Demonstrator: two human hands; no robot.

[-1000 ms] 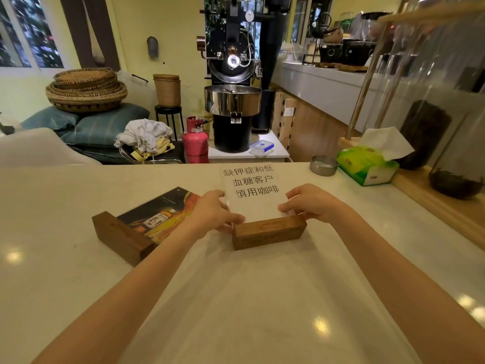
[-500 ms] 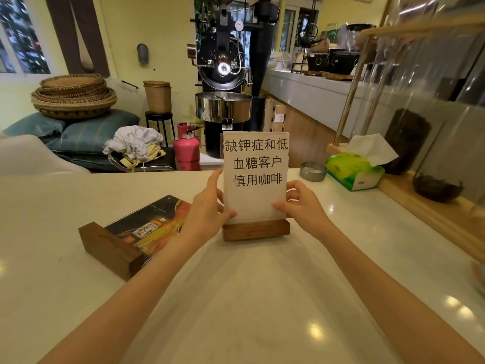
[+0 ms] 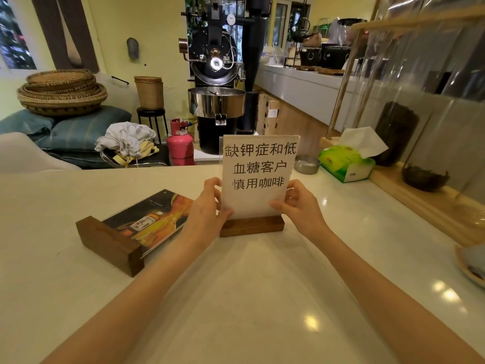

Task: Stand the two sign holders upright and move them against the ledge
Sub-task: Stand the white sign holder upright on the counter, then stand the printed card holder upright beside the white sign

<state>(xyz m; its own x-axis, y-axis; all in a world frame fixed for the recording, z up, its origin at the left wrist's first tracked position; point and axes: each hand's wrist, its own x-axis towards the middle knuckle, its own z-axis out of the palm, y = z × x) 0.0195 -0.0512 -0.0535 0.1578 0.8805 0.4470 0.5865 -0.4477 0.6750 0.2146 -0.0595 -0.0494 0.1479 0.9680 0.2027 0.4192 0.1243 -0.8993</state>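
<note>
A white sign holder with black Chinese characters stands upright on its dark wooden base at the middle of the pale counter. My left hand grips the sheet's left edge and my right hand grips its right edge, both just above the base. A second sign holder, with a dark drink advert and a wooden base, lies flat on the counter to the left. The wooden ledge runs along the counter's right side, well apart from both holders.
A green tissue box and a small metal ashtray sit at the far right of the counter. Glass jars stand on the ledge. A dish pokes in at the right edge. Beyond the counter stand a coffee roaster, a pink gas cylinder and baskets.
The white sign holder went from lying tilted back on the counter to standing upright, raised by both hands, which stay on its side edges. The advert holder has not moved.
</note>
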